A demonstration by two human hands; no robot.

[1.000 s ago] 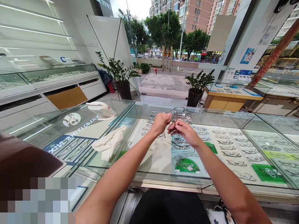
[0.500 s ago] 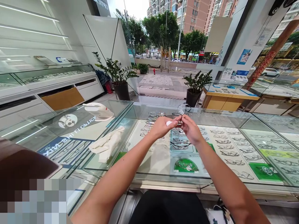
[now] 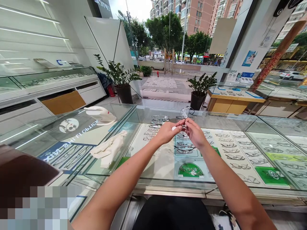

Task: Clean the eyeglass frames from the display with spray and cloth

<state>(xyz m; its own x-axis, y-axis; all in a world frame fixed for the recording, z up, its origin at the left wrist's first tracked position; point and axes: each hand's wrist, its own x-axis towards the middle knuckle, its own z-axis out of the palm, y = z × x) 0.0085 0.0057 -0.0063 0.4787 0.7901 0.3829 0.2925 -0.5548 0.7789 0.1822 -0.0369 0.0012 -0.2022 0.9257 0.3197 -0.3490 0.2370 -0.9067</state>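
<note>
Above the glass display counter, a pair of eyeglasses with a thin dark frame and a round lens is pinched between my hands. My left hand is closed on the near part of it, and a small white piece, whose kind I cannot make out, shows at its thumb. My right hand grips the same eyeglasses from the right, its fingertips close to the left ones. The fingers hide part of the frame. Beneath my hands, several spectacle frames lie in rows under or on the glass.
On the counter to the left lie a crumpled cream cloth and a white device. More frames fill the display on the right. Potted plants stand beyond the counter by the glass front. A brown object rises at lower left.
My hands stay almost in place around the eyeglasses, with slight finger movement. The view has shifted a little; the cloth and white device have not moved on the counter.
</note>
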